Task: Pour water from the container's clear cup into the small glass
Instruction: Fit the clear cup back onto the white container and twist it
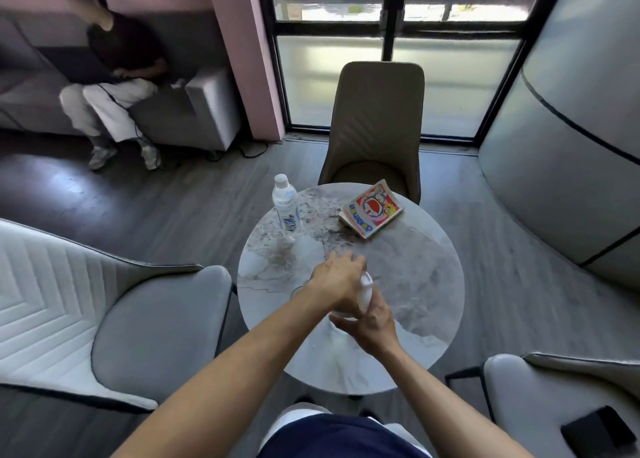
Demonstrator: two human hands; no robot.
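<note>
Both my hands meet over the near middle of the round marble table (415, 267). A white container (366, 293) shows between them, blurred by motion. My left hand (337, 279) lies over it from above with curled fingers. My right hand (374, 322) grips it from below and the right. The clear cup itself is hidden or too blurred to make out. A faint clear rim (298, 289), possibly the small glass, shows just left of my left wrist.
A plastic water bottle (285, 208) stands at the table's far left edge, and a comic book (372, 210) lies at the far right. Chairs surround the table: brown (377, 121) beyond, grey (104, 301) left, grey (554, 388) right. A person sits on a sofa at the far left.
</note>
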